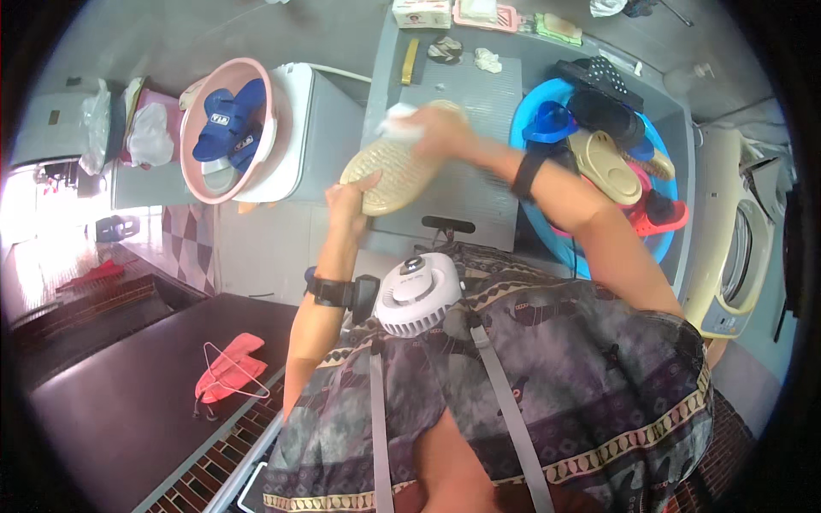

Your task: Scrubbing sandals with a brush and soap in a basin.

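Left hand (352, 198) grips beige slipper (395, 171), sole up, over washboard sink (479, 128) | right hand (432, 126) clutches white cloth (402, 122) against it | judged mid-wash: blue pair in pink basin (198, 171); several wait in blue tub (534, 103).

Grey ribbed desk (479, 103) runs ahead, slightly tilted in view. Directly on it: a yellow brush (410, 61) near its far left edge, a crumpled dark-and-white cloth (445, 50) beside that, a small white cloth (488, 60) just right of it. Large blue basin (523, 128) sits at the desk's right side, piled with slippers. Along the far edge: a white box (422, 13), a pink tray (485, 14), a green scrubber (558, 28). Left of the desk, a white machine (312, 128) carries a pink basin (224, 128) holding blue slippers (229, 118).
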The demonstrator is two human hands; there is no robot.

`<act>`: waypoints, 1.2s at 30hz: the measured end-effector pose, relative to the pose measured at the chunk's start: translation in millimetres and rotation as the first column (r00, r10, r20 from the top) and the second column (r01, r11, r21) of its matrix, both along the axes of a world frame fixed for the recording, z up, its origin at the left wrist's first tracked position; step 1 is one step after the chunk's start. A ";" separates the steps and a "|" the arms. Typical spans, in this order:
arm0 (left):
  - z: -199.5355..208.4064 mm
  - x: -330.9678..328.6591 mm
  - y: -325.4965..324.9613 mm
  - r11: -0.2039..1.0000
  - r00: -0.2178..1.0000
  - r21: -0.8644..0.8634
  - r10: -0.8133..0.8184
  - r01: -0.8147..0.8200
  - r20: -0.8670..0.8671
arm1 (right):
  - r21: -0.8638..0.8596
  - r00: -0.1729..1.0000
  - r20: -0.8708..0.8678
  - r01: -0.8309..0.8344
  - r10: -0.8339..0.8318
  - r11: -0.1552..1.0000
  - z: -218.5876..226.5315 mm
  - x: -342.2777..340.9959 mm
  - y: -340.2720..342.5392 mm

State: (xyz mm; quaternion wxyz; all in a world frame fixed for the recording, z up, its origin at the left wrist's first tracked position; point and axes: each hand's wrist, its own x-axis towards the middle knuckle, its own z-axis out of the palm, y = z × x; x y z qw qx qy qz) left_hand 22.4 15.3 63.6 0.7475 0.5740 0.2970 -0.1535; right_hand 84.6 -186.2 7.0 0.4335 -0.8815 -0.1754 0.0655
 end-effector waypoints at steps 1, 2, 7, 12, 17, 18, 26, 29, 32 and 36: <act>2.5 0.3 -3.8 1.000 1.000 -0.011 0.022 -0.022 -0.003 | -0.038 0.981 -0.173 0.082 -0.087 0.996 -10.3 23.8 -33.9; 3.3 0.5 -6.7 1.000 1.000 -0.014 0.017 -0.017 -0.002 | -0.096 0.921 -0.337 0.174 -0.197 0.980 -15.3 35.4 -57.7; -11.8 0.1 -0.8 0.999 0.999 0.046 0.007 -0.009 0.039 | -0.106 0.984 -0.167 0.036 -0.054 0.994 19.8 6.4 1.5; -1.2 -9.4 -0.3 1.000 1.000 0.000 -0.028 0.028 -0.013 | -0.111 0.978 -0.141 0.141 -0.156 0.984 5.2 8.4 -15.7; -9.0 -2.2 5.1 0.995 0.995 -0.033 -0.094 0.092 -0.040 | -0.453 0.914 -0.331 0.062 -0.233 0.889 -26.0 46.4 -136.9; -9.0 -2.6 10.5 0.990 0.993 -0.081 -0.116 0.114 -0.011 | 0.178 0.685 -0.686 0.484 -0.245 0.857 -31.4 42.7 -137.8; -15.5 6.0 -8.4 0.944 0.971 -0.245 -0.189 0.221 0.147 | 0.602 0.585 -0.567 0.775 0.580 -0.194 12.5 1.5 -143.9; -36.3 9.8 -16.9 0.914 0.916 -0.133 -0.359 0.384 0.182 | 0.647 0.627 -0.460 0.722 0.629 -0.247 41.9 1.4 -149.3; -53.6 13.4 -24.2 0.832 0.786 0.274 -0.549 0.481 0.285 | 0.823 0.710 -0.453 0.566 0.540 -0.054 85.4 1.9 -141.8; -19.6 21.1 -47.3 0.833 0.795 0.404 -0.515 0.378 0.319 | 0.930 0.815 -0.354 0.358 0.459 0.081 120.2 1.2 -129.1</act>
